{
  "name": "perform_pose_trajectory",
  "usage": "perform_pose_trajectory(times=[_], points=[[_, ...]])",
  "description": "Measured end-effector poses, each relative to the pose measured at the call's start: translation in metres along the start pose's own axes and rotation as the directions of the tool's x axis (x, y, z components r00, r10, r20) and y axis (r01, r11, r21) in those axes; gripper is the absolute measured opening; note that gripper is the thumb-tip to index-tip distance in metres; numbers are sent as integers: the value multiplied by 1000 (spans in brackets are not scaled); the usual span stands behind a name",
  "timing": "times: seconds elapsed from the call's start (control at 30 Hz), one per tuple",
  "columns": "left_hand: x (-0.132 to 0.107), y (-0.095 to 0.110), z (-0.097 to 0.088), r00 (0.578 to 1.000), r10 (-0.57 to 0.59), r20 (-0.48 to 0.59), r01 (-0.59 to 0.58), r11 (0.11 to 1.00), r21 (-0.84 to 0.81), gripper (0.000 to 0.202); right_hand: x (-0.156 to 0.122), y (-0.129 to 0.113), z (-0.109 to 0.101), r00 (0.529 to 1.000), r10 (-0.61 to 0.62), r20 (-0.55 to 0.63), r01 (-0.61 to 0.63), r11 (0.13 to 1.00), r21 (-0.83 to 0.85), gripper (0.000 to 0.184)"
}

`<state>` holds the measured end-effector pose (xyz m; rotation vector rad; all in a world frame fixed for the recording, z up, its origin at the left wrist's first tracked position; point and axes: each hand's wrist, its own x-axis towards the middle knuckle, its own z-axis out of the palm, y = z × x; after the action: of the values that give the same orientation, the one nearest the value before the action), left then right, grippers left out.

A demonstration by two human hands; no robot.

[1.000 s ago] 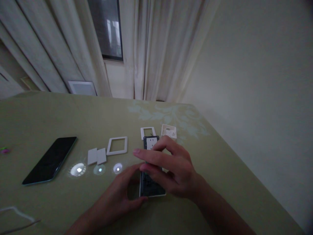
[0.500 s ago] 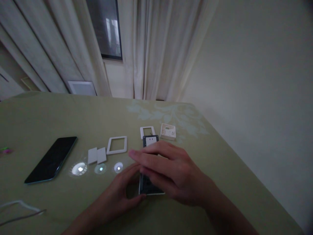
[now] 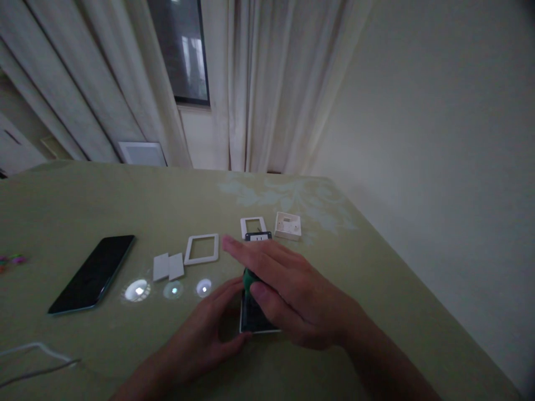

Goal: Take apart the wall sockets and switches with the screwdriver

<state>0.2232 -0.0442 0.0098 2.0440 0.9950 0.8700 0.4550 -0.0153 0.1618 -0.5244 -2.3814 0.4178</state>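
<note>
My right hand (image 3: pixel 296 292) is closed around the green handle of a screwdriver (image 3: pixel 248 277), whose shaft is hidden beneath the fingers. Under it lies a dark wall plate with a white edge (image 3: pixel 254 320), mostly covered by that hand. My left hand (image 3: pixel 213 323) grips the plate's left side, thumb at the near corner and fingers farther up. Just beyond the right hand shows the top of a dark-framed socket (image 3: pixel 258 236) with a white face. Whether it and the near plate are one piece, I cannot tell.
Behind lie a small white frame (image 3: pixel 253 220) and an open white box (image 3: pixel 288 226). To the left are a larger white frame (image 3: pixel 202 262), two white cover pieces (image 3: pixel 169 267), a phone (image 3: pixel 94 275) and a cable (image 3: pixel 42 348). A wall (image 3: pixel 438 167) borders the table's right side.
My right hand has tilted and its fingers shifted, so the green handle now shows and more of the socket is covered. My left hand stays at the plate's side.
</note>
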Motion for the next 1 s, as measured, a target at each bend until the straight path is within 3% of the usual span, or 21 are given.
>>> perform_pose_trajectory(times=[0.07, 0.13, 0.2, 0.33, 0.43, 0.5, 0.67, 0.73, 0.8, 0.9, 1.0], points=[[-1, -1, 0, 1000, 0, 29, -1, 999, 44, 76, 0, 1, 0, 1000, -13, -17, 13, 1000, 23, 45], [-1, 0, 1, 1000, 20, 21, -22, 996, 86, 81, 0, 2, 1, 988, -61, -144, 43, 991, -125, 38], [0, 1, 3, 999, 33, 23, -35, 995, 94, 84, 0, 3, 2, 978, -86, -192, 45, 976, -211, 46], [-1, 3, 8, 999, 19, 49, -24, 995, 93, 81, 0, 3, 2, 997, -51, -53, 51, 999, -14, 52], [-1, 5, 10, 999, 18, 37, -22, 996, 89, 73, -1, 3, 4, 985, -95, -147, 74, 988, -139, 39], [0, 8, 10, 998, 4, 56, -7, 999, 50, 71, -2, 4, 6, 972, -140, -191, 94, 968, -232, 40], [2, 12, 4, 994, -55, 91, 55, 998, 2, 62, -1, 1, 5, 991, -99, -93, 97, 995, -35, 45], [1, 11, 3, 995, -49, 88, 48, 999, 19, 50, -2, 1, 5, 981, -108, -159, 91, 990, -109, 37], [-1, 10, 2, 995, -41, 94, 39, 999, 17, 39, -2, 0, 5, 981, -100, -165, 79, 988, -131, 44], [0, 11, 0, 994, -42, 104, 41, 999, 9, 38, -2, 0, 4, 996, -61, -69, 61, 998, -7, 47], [1, 14, -1, 995, -30, 95, 27, 999, 32, 40, -2, -2, 3, 983, -85, -165, 65, 990, -127, 36]])
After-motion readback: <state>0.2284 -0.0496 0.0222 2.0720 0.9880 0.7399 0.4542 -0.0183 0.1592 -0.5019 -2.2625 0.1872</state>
